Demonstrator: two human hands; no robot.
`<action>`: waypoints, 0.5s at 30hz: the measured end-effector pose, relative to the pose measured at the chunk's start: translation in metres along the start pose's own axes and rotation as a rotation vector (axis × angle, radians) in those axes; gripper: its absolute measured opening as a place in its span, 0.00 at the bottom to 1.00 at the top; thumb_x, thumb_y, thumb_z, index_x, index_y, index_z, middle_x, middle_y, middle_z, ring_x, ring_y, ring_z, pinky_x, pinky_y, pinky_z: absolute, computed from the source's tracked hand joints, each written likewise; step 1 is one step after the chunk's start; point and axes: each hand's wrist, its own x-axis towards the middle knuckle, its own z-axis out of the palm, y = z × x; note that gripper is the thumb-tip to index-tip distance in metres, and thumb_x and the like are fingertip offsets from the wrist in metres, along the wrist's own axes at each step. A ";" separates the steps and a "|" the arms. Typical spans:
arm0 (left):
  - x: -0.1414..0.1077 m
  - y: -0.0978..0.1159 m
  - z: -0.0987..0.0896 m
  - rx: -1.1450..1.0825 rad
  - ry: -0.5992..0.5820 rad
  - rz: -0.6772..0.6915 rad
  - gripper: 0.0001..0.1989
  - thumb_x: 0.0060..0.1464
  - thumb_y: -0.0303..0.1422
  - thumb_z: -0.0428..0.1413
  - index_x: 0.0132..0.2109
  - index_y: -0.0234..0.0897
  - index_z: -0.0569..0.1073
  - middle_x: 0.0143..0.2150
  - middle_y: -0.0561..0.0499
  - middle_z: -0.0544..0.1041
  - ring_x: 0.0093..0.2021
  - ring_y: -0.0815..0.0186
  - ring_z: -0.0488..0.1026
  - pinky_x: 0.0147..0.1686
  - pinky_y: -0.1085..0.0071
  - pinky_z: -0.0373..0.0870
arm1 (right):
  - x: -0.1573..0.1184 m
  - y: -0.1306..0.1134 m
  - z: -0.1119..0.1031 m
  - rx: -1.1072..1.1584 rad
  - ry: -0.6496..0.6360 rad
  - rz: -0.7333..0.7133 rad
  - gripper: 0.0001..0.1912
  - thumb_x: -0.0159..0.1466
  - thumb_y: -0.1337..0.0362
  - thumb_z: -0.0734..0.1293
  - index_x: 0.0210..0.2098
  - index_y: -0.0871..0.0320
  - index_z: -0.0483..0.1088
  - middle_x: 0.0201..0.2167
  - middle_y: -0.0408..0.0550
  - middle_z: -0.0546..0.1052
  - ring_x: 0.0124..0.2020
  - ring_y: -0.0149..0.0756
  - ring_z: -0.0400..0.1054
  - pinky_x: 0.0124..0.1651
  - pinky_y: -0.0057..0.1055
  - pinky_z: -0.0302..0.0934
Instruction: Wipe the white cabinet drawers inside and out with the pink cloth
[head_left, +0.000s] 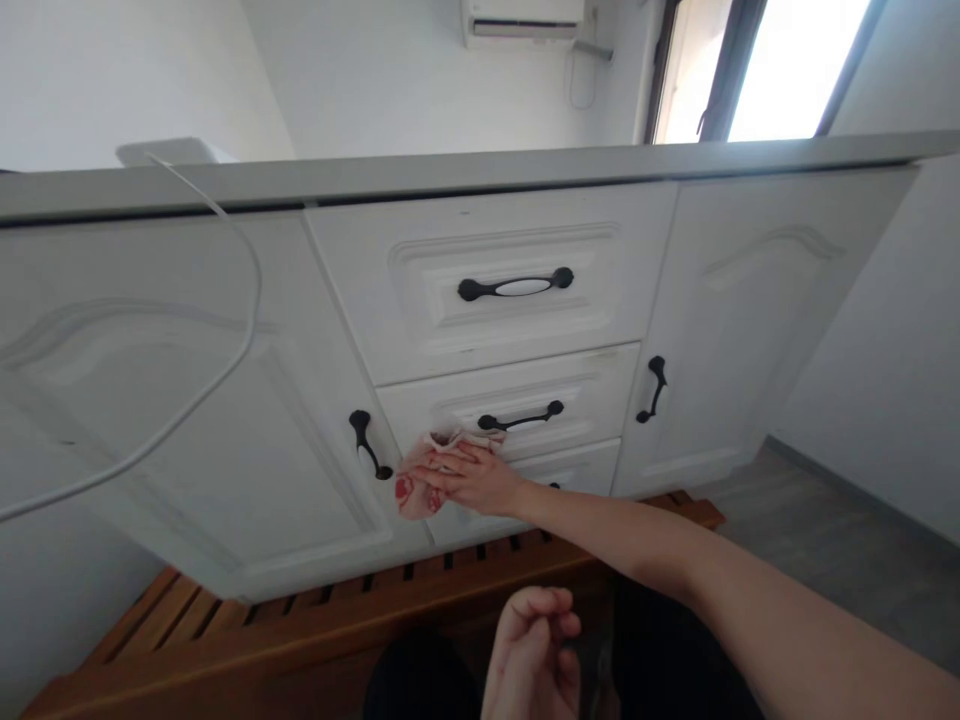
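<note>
You have your right hand (484, 482) laid on the cloth (416, 492), its back toward you and its fingers reaching left, nearly straight and slightly apart. Whether they also pinch a fold of it, you cannot tell from this view. The cloth, pale pink with red marks, is bunched against the front of the white cabinet (390, 185), over the lower left part of the middle drawer (585, 385) and down onto the bottom drawer (585, 465). Its upper edge comes up to the left end of the middle handle (521, 418), and its left side sits just beside the lower end of the left door's handle (367, 447).

Your left hand (534, 640) is nearer you, above your dark-clad legs (420, 670) and well apart from the cloth. Its fingers are loosely curled, with nothing visible in them.

Above the middle drawer is the top drawer (517, 250), its handle black with a white inset; right of the drawers is the right door (757, 310). On your left, a white cable (259, 280) runs from a white box (172, 150) on the cabinet top and loops down in front of the left door (187, 420). Wooden slats (420, 590) show along the cabinet's lower edge.
</note>
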 end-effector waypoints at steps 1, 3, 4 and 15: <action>0.003 -0.004 0.001 -0.008 0.012 0.012 0.12 0.43 0.29 0.74 0.34 0.37 0.79 0.40 0.50 0.82 0.35 0.71 0.77 0.30 0.80 0.68 | -0.018 0.010 -0.004 -0.007 0.007 -0.005 0.27 0.74 0.64 0.61 0.72 0.47 0.61 0.70 0.42 0.70 0.70 0.34 0.60 0.68 0.36 0.53; 0.012 -0.015 0.001 -0.017 0.050 0.043 0.11 0.44 0.30 0.73 0.36 0.38 0.80 0.42 0.49 0.82 0.36 0.71 0.77 0.31 0.80 0.68 | -0.060 0.031 -0.016 -0.036 0.023 0.039 0.28 0.73 0.65 0.64 0.70 0.46 0.64 0.67 0.42 0.73 0.67 0.35 0.64 0.66 0.36 0.54; 0.018 -0.020 0.000 -0.015 0.077 0.071 0.10 0.46 0.30 0.72 0.37 0.38 0.80 0.43 0.49 0.82 0.37 0.71 0.77 0.32 0.80 0.68 | -0.083 0.041 -0.022 -0.061 0.032 0.083 0.28 0.72 0.66 0.65 0.70 0.46 0.65 0.66 0.42 0.75 0.65 0.36 0.65 0.65 0.37 0.54; 0.145 -0.007 -0.005 -0.043 0.329 0.091 0.08 0.59 0.23 0.61 0.41 0.39 0.71 0.37 0.52 0.73 0.35 0.69 0.71 0.38 0.70 0.72 | -0.260 0.083 -0.061 -0.252 0.033 0.425 0.17 0.71 0.71 0.64 0.49 0.48 0.80 0.61 0.47 0.78 0.64 0.50 0.63 0.62 0.53 0.57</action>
